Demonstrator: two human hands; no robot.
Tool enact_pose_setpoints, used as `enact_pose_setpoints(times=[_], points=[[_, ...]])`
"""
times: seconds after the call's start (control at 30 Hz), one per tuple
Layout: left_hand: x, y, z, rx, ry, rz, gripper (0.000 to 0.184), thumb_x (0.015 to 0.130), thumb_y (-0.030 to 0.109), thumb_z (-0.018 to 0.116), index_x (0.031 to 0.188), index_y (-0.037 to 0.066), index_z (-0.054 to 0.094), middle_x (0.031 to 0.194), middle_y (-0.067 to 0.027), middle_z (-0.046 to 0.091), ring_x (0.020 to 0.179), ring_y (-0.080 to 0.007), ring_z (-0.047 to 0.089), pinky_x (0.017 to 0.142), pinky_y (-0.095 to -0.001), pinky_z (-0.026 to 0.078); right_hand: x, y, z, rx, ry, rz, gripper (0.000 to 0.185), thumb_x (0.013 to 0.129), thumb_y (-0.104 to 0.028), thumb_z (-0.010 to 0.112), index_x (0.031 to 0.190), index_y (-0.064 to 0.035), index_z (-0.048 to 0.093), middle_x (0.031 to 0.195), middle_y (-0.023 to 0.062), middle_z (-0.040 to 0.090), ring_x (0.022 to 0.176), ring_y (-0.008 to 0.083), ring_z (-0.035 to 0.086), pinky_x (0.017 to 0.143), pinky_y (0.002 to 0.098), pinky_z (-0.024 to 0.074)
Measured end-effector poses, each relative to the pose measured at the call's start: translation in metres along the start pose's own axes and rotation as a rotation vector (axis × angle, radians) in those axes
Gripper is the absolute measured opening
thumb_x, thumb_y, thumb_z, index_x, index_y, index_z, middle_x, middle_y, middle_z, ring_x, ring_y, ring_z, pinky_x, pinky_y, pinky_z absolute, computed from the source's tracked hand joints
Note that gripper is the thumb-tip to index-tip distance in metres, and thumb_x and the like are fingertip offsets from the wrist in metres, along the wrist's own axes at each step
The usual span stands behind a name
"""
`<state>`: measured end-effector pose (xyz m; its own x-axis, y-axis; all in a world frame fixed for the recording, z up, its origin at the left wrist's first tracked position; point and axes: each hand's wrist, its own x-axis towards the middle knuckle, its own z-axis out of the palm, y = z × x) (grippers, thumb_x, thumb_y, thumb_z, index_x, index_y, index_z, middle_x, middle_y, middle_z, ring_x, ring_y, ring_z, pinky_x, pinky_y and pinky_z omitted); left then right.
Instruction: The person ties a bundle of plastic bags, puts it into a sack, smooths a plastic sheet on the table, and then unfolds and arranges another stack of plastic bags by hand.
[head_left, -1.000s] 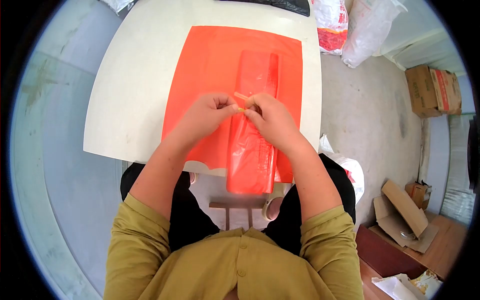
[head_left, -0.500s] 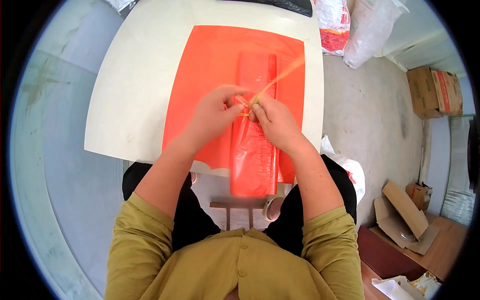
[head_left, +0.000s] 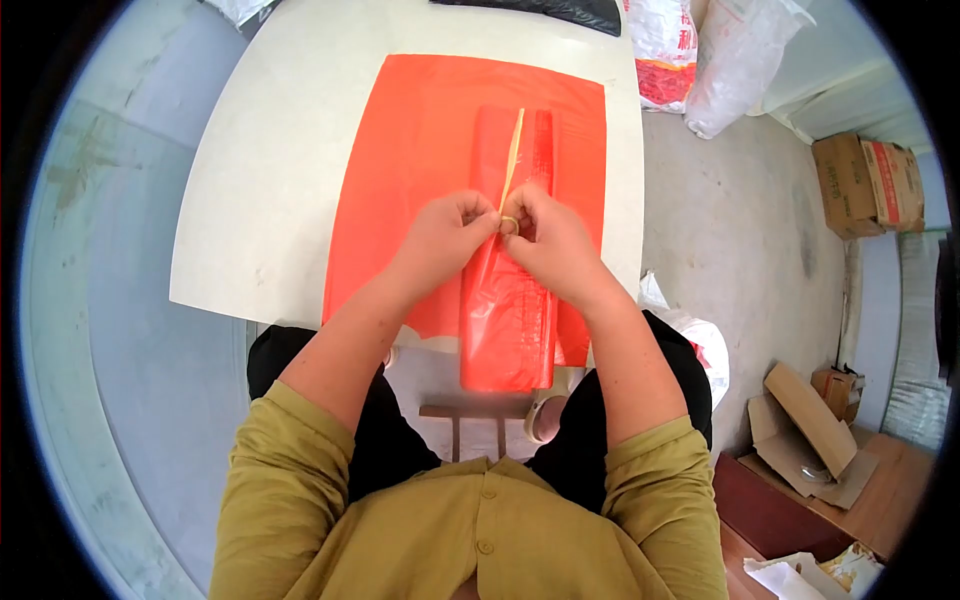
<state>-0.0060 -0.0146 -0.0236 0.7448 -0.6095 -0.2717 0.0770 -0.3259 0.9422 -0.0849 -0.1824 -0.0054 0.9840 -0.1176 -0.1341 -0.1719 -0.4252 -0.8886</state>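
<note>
A folded bundle of red plastic bags lies lengthwise over a flat red plastic sheet, its near end past the table edge. Across the middle of the bundle, a thin yellow tie strip shows a small loop between my hands, with one end pointing away from me. My left hand pinches the strip with thumb and index finger. On the other side of the loop my right hand is closed on it too, fingers curled. Their fingertips nearly touch, and hide part of the strip.
The white table carries the sheet, and a black plastic item lies at its far edge. Stuffed white sacks stand on the floor behind right. Cardboard boxes are at the right, with an opened carton nearer.
The strip's free end has swung from the upper right to nearly straight away from me. My hands have drawn closer together, and a small loop now shows between them.
</note>
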Motion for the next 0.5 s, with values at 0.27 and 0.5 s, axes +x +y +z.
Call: enact_pose_setpoints(times=[0.27, 0.5], points=[[-0.004, 0.006, 0.000, 0.113, -0.016, 0.083, 0.016, 0.100, 0.017, 0.060, 0.095, 0.002, 0.061, 0.082, 0.0017, 0.058, 0.077, -0.0070, 0.051, 0.070, -0.0267, 0.045, -0.004, 0.001, 0.014, 0.096, 0.168, -0.021, 0.021, 0.089, 0.005, 0.064, 0.110, -0.0002, 0.065, 0.088, 0.0050, 0.062, 0.085, 0.0138, 0.061, 0.078, 0.0296, 0.0526], [-0.007, 0.009, 0.000, 0.122, -0.058, 0.058, 0.014, 0.100, 0.015, 0.060, 0.094, 0.002, 0.061, 0.080, 0.0024, 0.056, 0.074, -0.0065, 0.049, 0.067, -0.0266, 0.044, -0.005, 0.000, 0.008, -0.174, 0.223, -0.173, 0.015, 0.089, 0.001, 0.064, 0.102, 0.0000, 0.070, 0.097, 0.0110, 0.065, 0.087, 0.0248, 0.065, 0.079, 0.0338, 0.0528]])
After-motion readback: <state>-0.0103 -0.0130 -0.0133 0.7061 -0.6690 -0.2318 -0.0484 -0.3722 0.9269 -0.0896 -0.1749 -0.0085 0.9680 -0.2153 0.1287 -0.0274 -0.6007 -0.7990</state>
